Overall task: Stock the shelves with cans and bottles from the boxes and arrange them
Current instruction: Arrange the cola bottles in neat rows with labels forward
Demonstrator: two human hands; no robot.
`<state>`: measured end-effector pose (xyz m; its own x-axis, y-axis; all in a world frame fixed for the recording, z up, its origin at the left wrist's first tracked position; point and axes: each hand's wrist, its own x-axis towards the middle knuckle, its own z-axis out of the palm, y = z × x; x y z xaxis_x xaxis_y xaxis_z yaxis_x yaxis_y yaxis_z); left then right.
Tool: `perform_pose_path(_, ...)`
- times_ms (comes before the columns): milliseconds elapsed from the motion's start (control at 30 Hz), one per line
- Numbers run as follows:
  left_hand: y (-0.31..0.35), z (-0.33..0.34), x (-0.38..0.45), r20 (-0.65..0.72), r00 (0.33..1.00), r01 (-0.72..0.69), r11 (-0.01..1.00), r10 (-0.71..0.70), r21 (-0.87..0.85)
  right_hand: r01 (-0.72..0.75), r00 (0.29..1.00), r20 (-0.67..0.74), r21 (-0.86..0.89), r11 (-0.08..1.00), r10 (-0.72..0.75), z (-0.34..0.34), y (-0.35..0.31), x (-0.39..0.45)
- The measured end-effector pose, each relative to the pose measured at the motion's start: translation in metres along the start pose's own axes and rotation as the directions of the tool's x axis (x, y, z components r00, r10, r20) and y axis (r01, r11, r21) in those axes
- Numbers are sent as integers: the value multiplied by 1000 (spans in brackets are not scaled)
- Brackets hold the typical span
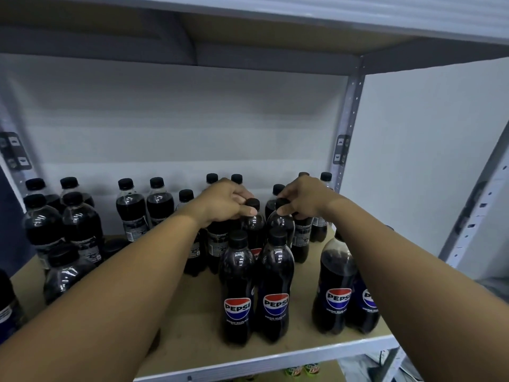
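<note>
Several dark Pepsi bottles with black caps stand on the wooden shelf (198, 321). My left hand (224, 201) grips the neck of one bottle (252, 224) in the middle row, just under its cap. My right hand (303, 198) pinches the cap of the neighbouring bottle (281, 223). Both bottles stand upright, side by side, behind two front Pepsi bottles (238, 288) (275, 285). Two more Pepsi bottles (337, 282) stand at the right, partly behind my right forearm.
More dark bottles (80, 216) fill the back and left of the shelf. A grey metal upright (347, 125) bounds the shelf on the right, and the shelf above (248, 31) hangs close overhead. Green-labelled bottles (303, 369) show on the shelf below.
</note>
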<state>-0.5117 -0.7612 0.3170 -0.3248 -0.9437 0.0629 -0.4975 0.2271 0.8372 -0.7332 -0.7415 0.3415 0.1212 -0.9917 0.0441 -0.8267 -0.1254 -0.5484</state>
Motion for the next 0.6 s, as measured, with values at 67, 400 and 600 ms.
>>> perform_pose_path(67,-3,-1,0,28,1000,-6,1000,6,-17,14,1000,8,-14,1000,-14,-3,2,-1)
perform_pose_path(400,8,2,0,77,997,25,1000,-25,9,75,995,-61,-92,993,-80,9,9,7)
perform_pose_path(600,14,12,4,56,998,38,999,-37,-3,47,999,7,-72,996,-47,-2,12,9)
